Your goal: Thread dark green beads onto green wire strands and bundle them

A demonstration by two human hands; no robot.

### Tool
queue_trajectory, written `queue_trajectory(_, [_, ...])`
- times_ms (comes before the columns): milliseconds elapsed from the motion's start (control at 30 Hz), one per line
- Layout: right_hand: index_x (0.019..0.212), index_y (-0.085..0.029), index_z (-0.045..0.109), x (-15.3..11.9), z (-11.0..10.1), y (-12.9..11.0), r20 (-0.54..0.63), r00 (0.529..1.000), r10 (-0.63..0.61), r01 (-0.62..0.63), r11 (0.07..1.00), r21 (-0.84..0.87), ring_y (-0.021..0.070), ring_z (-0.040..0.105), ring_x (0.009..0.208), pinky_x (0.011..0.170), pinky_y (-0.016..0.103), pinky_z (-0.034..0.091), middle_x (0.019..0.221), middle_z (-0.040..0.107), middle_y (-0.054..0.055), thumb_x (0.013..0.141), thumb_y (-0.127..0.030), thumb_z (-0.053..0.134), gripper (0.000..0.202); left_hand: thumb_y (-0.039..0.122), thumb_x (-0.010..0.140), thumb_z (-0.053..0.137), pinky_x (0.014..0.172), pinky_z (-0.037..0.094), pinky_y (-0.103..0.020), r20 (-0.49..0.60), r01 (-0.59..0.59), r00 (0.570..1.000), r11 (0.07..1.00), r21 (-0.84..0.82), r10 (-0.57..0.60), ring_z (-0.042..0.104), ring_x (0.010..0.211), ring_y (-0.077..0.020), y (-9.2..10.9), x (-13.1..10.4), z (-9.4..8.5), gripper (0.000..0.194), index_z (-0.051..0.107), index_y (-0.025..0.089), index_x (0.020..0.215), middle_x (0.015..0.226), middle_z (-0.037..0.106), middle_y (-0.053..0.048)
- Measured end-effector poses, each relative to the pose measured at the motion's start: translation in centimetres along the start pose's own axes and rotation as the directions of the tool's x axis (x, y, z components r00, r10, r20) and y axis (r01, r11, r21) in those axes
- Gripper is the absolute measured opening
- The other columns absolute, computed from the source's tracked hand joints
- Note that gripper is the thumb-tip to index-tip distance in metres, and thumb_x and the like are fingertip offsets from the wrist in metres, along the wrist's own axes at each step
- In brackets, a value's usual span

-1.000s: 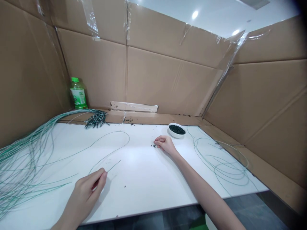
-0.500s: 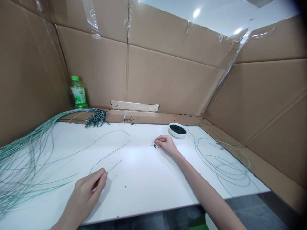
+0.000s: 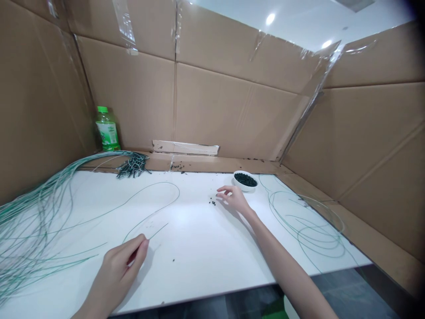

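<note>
My left hand (image 3: 119, 266) is closed in a pinch on a thin green wire (image 3: 158, 231). The wire's short free end points away to the right, and the rest loops back across the white tabletop (image 3: 199, 248). Farther off, my right hand (image 3: 235, 199) hovers low over the surface with thumb and index finger a little apart. Several tiny black beads (image 3: 213, 203) lie just left of its fingertips. Behind this hand stands a white bowl (image 3: 245, 189) filled with similar black beads (image 3: 245, 179).
A large bundle of green wires (image 3: 43, 190) spreads over the left side, its dark clustered ends (image 3: 133, 165) at the back. Loose wire coils (image 3: 318, 239) lie on the right. A green bottle (image 3: 108, 132) stands in the back left corner. Cardboard walls (image 3: 232, 97) surround the table.
The thumb and fingers of my right hand have parted, and the hand has shifted slightly right, away from the loose beads. My left hand keeps its pinch on the wire.
</note>
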State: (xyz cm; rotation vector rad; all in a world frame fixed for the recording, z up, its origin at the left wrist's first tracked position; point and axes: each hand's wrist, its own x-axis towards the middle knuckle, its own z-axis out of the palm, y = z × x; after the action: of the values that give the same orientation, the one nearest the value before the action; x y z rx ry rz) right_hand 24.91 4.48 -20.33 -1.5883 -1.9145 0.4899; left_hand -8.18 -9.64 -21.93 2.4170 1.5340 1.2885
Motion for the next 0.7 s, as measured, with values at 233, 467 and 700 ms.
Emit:
queue_trajectory(233, [0.111, -0.016, 0.058, 4.5, -7.8, 2.2, -0.2, 0.958, 0.207, -0.258, 0.925, -0.278, 0.0189, 0.06, 0.1, 0.086, 0.04, 0.051, 0.115, 0.06, 0.008, 0.091, -0.033, 0.054, 0.027, 0.032, 0.088, 0.04, 0.044, 0.034, -0.017, 0.03, 0.091, 0.995, 0.995, -0.041, -0.09, 0.039, 0.042, -0.0075, -0.4, 0.2, 0.5, 0.033, 0.046, 0.018, 0.06, 0.047, 0.042, 0.004])
queue_trajectory(467, [0.112, -0.015, 0.058, 6.5, -7.3, 3.1, -0.118, 0.899, 0.422, -0.428, 0.788, -0.443, 0.0184, 0.061, 0.098, 0.083, 0.036, 0.052, 0.113, 0.06, 0.009, 0.09, -0.032, 0.057, 0.029, 0.036, 0.085, 0.043, 0.044, 0.036, -0.018, 0.03, 0.09, 0.996, 0.989, -0.117, -0.087, 0.041, 0.041, -0.0088, -0.8, 0.6, 0.7, 0.032, 0.052, 0.018, 0.06, 0.047, 0.05, 0.003])
queue_trajectory(700, [0.114, -0.014, 0.057, 6.4, -7.0, 2.7, -0.132, 0.911, 0.391, -0.409, 0.811, -0.417, 0.0197, 0.06, 0.1, 0.085, 0.038, 0.052, 0.116, 0.059, 0.01, 0.089, -0.032, 0.058, 0.031, 0.035, 0.087, 0.042, 0.044, 0.037, -0.019, 0.031, 0.083, 0.996, 0.99, -0.116, -0.08, 0.042, 0.042, -0.009, -0.7, 0.5, 1.1, 0.034, 0.051, 0.018, 0.059, 0.048, 0.05, 0.002])
